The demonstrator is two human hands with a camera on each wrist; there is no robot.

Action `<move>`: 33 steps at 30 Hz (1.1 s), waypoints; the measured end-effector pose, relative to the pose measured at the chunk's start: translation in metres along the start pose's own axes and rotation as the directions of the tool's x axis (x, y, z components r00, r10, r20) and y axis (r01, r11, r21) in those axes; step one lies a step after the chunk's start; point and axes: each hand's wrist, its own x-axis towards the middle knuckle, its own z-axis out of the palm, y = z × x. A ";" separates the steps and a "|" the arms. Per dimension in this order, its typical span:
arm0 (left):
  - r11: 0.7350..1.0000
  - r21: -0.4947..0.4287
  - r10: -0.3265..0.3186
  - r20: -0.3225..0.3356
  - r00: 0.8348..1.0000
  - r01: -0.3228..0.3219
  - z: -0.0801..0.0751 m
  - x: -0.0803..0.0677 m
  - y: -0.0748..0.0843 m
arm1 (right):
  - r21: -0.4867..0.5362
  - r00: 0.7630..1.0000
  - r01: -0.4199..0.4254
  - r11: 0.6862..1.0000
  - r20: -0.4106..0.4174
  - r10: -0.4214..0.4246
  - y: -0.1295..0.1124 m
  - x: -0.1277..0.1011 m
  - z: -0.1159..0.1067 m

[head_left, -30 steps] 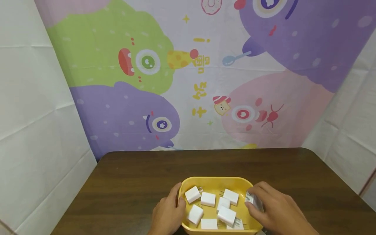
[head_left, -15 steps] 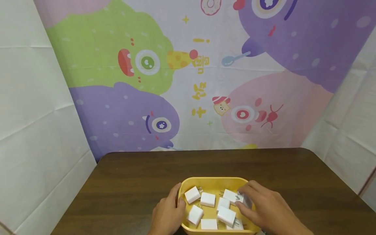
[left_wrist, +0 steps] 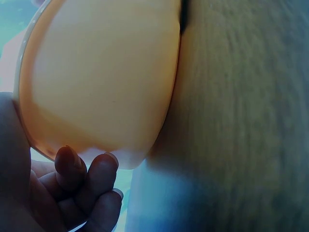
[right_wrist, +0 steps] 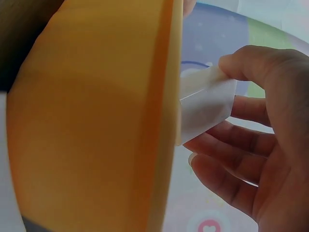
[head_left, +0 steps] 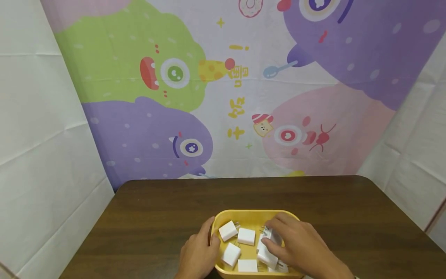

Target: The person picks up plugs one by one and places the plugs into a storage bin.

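A yellow tray (head_left: 251, 215) sits at the near edge of the brown table and holds several white plug chargers (head_left: 246, 236). My left hand (head_left: 209, 237) grips the tray's left rim, thumb inside and fingers (left_wrist: 89, 176) curled under the tray's wall (left_wrist: 101, 72). My right hand (head_left: 280, 235) hovers over the tray's right half and pinches one white charger (head_left: 270, 234) between thumb and fingers. In the right wrist view that charger (right_wrist: 207, 104) is held just above the tray's rim (right_wrist: 169, 96). My right hand hides some of the chargers beneath it.
The dark wooden table (head_left: 167, 217) stretches away beyond the tray. A cartoon monster cloth (head_left: 223, 89) hangs behind it, with white sheets (head_left: 42, 135) on both sides. The table's rounded right corner (head_left: 369, 182) lies near the right sheet.
My right hand has moved left with the charger, from the tray's right rim to over its middle. The left hand and the tray have stayed put.
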 end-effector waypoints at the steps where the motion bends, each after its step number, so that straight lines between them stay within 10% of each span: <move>1: 1.000 0.001 0.000 0.001 1.000 0.000 0.000 0.000 0.000 | 0.006 1.000 0.020 1.000 -0.019 -0.020 0.000 0.001 0.001; 9: 1.000 -0.001 0.008 -0.005 1.000 -0.008 0.000 -0.001 0.001 | 0.027 0.991 0.102 0.994 -0.087 -0.099 -0.001 0.007 0.010; 33: 0.999 0.006 0.041 -0.058 0.997 -0.041 0.001 -0.002 -0.002 | -0.046 0.969 0.224 0.974 0.120 -0.217 -0.002 0.033 0.005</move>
